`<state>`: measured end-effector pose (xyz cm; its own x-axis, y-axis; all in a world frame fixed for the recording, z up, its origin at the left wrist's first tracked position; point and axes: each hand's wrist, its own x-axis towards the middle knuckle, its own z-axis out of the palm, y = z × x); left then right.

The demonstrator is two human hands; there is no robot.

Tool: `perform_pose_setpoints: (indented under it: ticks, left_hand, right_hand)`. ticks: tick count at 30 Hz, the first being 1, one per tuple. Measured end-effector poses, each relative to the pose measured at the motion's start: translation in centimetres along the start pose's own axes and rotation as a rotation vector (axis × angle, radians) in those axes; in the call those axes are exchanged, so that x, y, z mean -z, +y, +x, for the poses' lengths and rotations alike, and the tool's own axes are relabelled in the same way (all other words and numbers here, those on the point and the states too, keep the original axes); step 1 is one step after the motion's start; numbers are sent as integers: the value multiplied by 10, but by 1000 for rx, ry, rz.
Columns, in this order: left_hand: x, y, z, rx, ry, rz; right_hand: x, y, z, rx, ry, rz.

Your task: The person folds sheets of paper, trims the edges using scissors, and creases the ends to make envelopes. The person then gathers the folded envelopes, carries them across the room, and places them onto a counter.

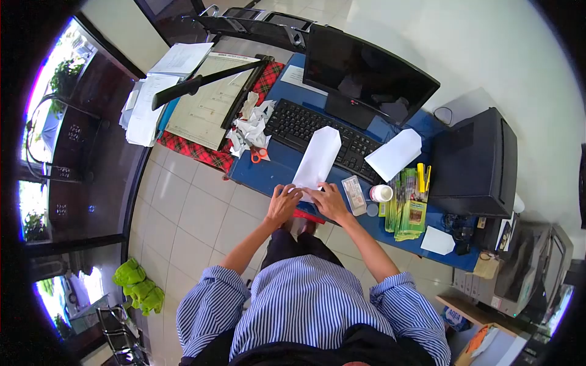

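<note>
A long white paper envelope (320, 152) with a pointed far end lies over the keyboard (293, 125) and the blue desk's front edge. At its near end, my left hand (283, 204) has its fingers bent and closed on the paper's left corner. My right hand (329, 202) pinches the opposite corner, thumb and fingertips close to the left hand's. The paper between the fingertips looks folded, partly hidden by them. Right of my right hand are a clear plastic box (354, 195) and a white tub (381, 193). A second white envelope (395, 154) rests on the keyboard's right end.
Green booklets (403, 210) with yellow cutters (423, 177) lie right, before a black computer case (473, 165). The monitor (369, 73) stands behind. Left are orange-handled scissors (259, 155), paper scraps (251, 128) and a paper cutter (207, 100) with its arm raised.
</note>
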<state>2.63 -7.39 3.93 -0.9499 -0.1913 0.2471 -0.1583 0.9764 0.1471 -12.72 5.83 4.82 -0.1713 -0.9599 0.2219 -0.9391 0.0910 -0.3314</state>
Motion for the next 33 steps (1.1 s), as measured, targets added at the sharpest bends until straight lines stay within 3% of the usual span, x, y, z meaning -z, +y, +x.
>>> perform_pose_setpoints:
  ticks: [14,19,24,27,29,33]
  left_hand:
    - [1,2,8,86,55,-31]
    - [2,0,8,77,-40,-1]
    - [3,1,11,78,-1,-3]
    - [2,0,10,59,2,-15]
    - [0,1,7,52,4,-29]
    - [1,2,6,52,-9,-25]
  right_hand:
    - [-16,1,14,102,-123,-170]
    - [-8,8,7,176,-133,-172]
    - [-1,11,-3,124,-67,-49]
    - [17,8,-15,37,-58,-42]
    - [54,-3,-21,-231,313,43]
    - [84,24,-77,-578,468,-225]
